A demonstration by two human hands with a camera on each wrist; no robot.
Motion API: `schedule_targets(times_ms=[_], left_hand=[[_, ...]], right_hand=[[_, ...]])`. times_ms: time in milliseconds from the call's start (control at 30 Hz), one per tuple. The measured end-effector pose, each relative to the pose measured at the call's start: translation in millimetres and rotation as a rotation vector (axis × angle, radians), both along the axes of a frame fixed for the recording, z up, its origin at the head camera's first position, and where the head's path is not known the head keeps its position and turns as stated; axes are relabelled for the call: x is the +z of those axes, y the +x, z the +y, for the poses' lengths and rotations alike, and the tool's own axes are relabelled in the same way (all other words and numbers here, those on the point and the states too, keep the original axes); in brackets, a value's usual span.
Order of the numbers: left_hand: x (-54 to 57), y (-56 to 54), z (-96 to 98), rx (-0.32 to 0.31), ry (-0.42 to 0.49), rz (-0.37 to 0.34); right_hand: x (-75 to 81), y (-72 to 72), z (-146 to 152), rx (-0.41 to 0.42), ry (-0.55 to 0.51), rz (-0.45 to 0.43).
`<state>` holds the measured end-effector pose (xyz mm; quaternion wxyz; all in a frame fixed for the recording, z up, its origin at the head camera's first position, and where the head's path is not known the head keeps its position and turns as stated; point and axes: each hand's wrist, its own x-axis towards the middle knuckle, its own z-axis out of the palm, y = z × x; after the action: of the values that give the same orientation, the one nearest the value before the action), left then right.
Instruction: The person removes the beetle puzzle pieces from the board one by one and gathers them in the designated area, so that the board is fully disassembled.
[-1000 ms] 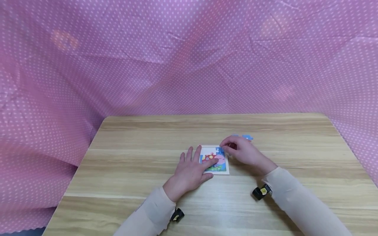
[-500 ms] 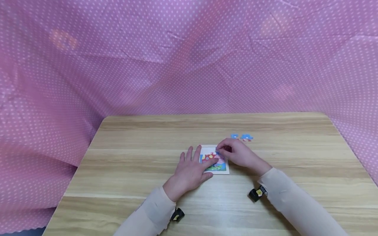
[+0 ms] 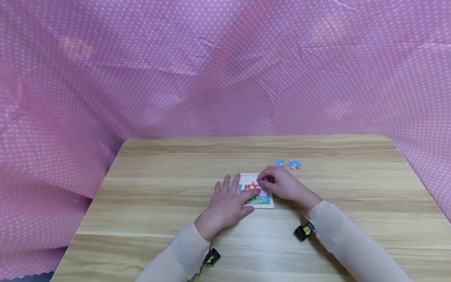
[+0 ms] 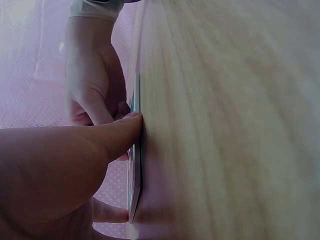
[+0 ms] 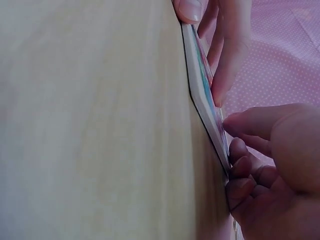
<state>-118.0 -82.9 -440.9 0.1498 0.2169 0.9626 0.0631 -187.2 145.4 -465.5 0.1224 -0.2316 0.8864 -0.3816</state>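
A small square jigsaw puzzle (image 3: 262,200) in a white frame lies on the table, showing a red, yellow-spotted shape over green and blue. My left hand (image 3: 227,205) rests across its left side with spread, straight fingers, the index finger lying over the picture. In the left wrist view, the left thumb (image 4: 125,131) touches the frame's near edge. My right hand (image 3: 283,184) bends over the upper right part, its thumb and index finger pinching a bluish puzzle piece (image 3: 259,181), mostly covered by the fingertips. The right wrist view shows its other fingers (image 5: 241,167) curled at the frame's edge.
Two loose blue puzzle pieces, one on the left (image 3: 280,163) and one on the right (image 3: 294,164), lie just beyond the right hand. The wooden table (image 3: 158,164) backs onto a pink dotted curtain (image 3: 225,78). Black cameras hang under both wrists.
My right hand has moved left and slightly down, from the puzzle's upper right corner onto its upper part, uncovering the loose pieces behind. The left hand has stayed in place.
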Motion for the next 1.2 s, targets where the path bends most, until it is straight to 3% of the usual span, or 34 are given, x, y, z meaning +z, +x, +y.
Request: schedule_targets(times_ms=[1200], left_hand=[[0.9,-3.3,-1.2,-0.004,-0.012,0.002]], right_hand=[[6.8,5.5,-7.7,-0.067,0.072,-0.010]])
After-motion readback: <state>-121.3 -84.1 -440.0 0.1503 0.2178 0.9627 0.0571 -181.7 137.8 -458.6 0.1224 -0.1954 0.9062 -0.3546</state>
